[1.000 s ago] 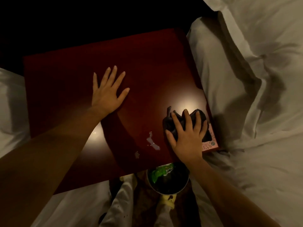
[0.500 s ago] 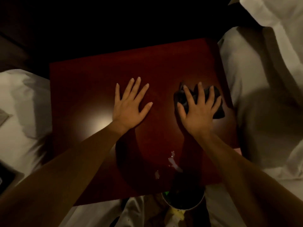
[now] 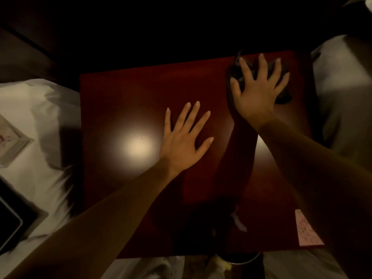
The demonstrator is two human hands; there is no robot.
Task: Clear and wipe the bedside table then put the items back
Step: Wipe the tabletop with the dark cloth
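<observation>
While her left hand (image 3: 182, 141) lay flat with fingers spread on the counter (image 3: 124, 93), her right hand (image 3: 256, 91) pressed, fingers splayed, on the dark cloth (image 3: 281, 97) beneath it.

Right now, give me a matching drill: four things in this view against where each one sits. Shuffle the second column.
Things:
1. left hand
2. right hand
3. dark cloth
4. pink note

Places:
A. near right corner of the table
B. under a palm, far right of the table
C. flat on bare wood, mid table
D. spread on top of the cloth

Pairs: 1-C, 2-D, 3-B, 4-A
</observation>
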